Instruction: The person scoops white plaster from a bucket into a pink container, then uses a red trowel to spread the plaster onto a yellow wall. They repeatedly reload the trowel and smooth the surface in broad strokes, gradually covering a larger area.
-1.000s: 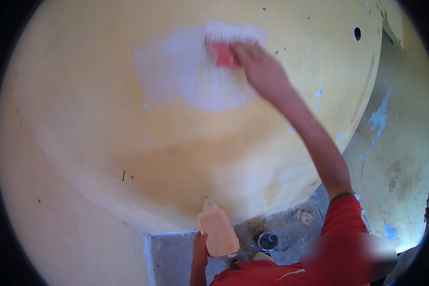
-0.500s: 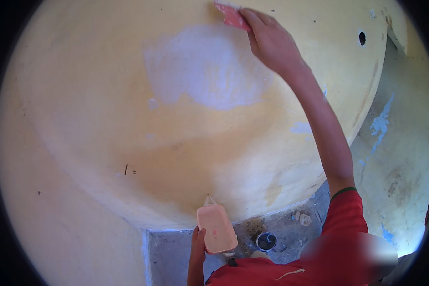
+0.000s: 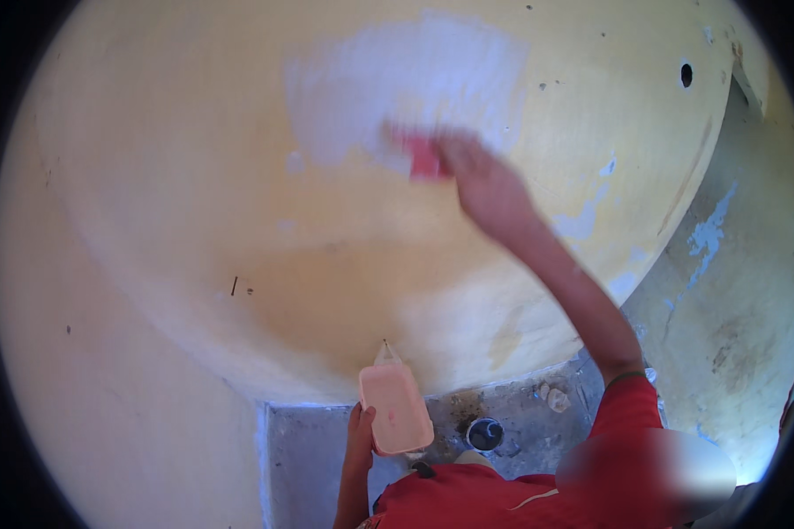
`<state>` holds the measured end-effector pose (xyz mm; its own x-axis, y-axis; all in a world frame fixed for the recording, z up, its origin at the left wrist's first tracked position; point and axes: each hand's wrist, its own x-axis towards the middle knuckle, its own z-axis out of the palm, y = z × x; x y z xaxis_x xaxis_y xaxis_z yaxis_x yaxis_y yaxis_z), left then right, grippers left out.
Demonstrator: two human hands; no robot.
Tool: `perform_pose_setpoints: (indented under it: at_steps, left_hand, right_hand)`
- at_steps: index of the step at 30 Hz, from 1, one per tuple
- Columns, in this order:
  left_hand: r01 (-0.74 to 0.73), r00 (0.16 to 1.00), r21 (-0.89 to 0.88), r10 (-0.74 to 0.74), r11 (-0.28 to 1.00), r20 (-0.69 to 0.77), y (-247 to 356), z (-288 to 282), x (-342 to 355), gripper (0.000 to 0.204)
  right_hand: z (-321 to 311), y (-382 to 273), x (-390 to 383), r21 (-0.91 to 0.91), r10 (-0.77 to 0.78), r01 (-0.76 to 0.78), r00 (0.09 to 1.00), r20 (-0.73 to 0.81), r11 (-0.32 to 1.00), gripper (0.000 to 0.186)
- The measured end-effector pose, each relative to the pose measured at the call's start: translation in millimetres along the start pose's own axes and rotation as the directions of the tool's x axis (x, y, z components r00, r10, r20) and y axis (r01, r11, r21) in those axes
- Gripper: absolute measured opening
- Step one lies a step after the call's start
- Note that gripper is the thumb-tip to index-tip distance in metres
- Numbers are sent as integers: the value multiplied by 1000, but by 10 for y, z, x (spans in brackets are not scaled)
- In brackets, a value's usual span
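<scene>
A red putty spreader (image 3: 426, 159), smeared by motion, is gripped in my right hand (image 3: 492, 187) with its blade at the lower edge of a whitish patch (image 3: 406, 75) on the yellow wall (image 3: 185, 203). Whether the blade touches the wall I cannot tell. Low down, my left hand (image 3: 359, 434) holds a shallow pink plastic tub (image 3: 397, 407) by its left side, thumb over the rim. A small pinkish-red spot shows inside the tub; its other contents are hard to make out.
A small white thing (image 3: 386, 354) hangs from a nail behind the tub. On the grey floor (image 3: 300, 458) stand a bucket (image 3: 484, 434) with dark contents and pale lumps (image 3: 554, 398). The wall has a dark round hole (image 3: 686, 75) at upper right.
My right hand has swept down with the spreader, from above the whitish patch to its lower edge. The patch now reaches higher than before. My left hand still holds the tub.
</scene>
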<state>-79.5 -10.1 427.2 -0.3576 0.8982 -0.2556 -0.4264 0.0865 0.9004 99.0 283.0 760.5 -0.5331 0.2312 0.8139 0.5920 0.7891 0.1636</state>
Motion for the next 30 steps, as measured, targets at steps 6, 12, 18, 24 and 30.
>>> perform_pose_setpoints:
  at_steps: [6,12,18,24,30]
  left_hand:
    - [15,1000,-66,-14,998,16,-114,11,44,57]
    - [-11,1000,-40,10,999,-20,-69,34,16,62]
    - [-58,997,-128,52,990,-55,195,143,-91,67]
    - [-169,986,-231,165,958,-37,553,377,-104,67]
    - [-192,981,-249,194,949,-18,616,534,-129,76]
  right_hand:
    - [-21,41,610,-298,-138,107,987,-85,949,50]
    - [891,-540,-1106,-47,-32,46,963,266,998,45]
    - [846,-688,-1601,722,400,-692,663,633,5,27]
    - [331,-1155,-1842,528,361,-598,386,849,-603,24]
    - [18,-1343,-1976,604,484,-725,420,768,-329,22]
